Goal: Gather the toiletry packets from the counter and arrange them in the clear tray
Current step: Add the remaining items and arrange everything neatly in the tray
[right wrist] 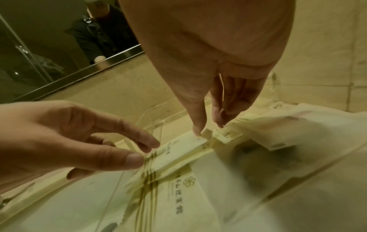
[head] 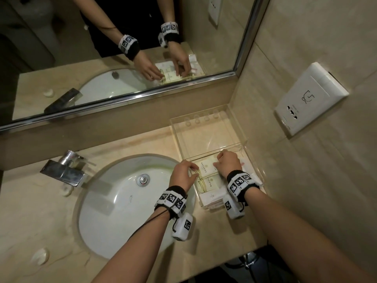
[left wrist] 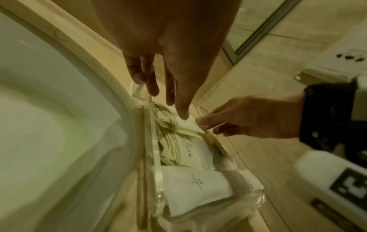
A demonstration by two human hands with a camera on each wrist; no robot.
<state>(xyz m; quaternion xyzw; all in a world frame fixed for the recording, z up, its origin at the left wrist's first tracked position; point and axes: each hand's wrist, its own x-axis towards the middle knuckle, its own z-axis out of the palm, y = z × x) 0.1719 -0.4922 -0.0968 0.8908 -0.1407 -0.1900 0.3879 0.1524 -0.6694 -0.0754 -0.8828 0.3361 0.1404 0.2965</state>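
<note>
The clear tray [head: 204, 117] stands on the counter right of the sink, and several packets lie in its near compartment. On top is a cream packet with gold stripes [head: 206, 167] [left wrist: 178, 124] [right wrist: 178, 147]. My left hand [head: 188, 172] [left wrist: 177, 109] [right wrist: 145, 152] pinches its striped end at the tray's left wall [left wrist: 152, 141]. My right hand [head: 220, 162] [left wrist: 208, 125] [right wrist: 208, 128] pinches the opposite end with thumb and forefinger tips. Below it lie a second striped packet [head: 212, 181] and a white packet [head: 212, 196] [left wrist: 198, 188]. My right wrist hides the tray's right side.
The white sink [head: 114, 190] and chrome faucet [head: 65, 170] are to the left. A mirror [head: 122, 58] runs along the back. A wall socket [head: 310, 99] is on the right wall. Small white lumps [head: 41, 256] lie on the counter near its front edge.
</note>
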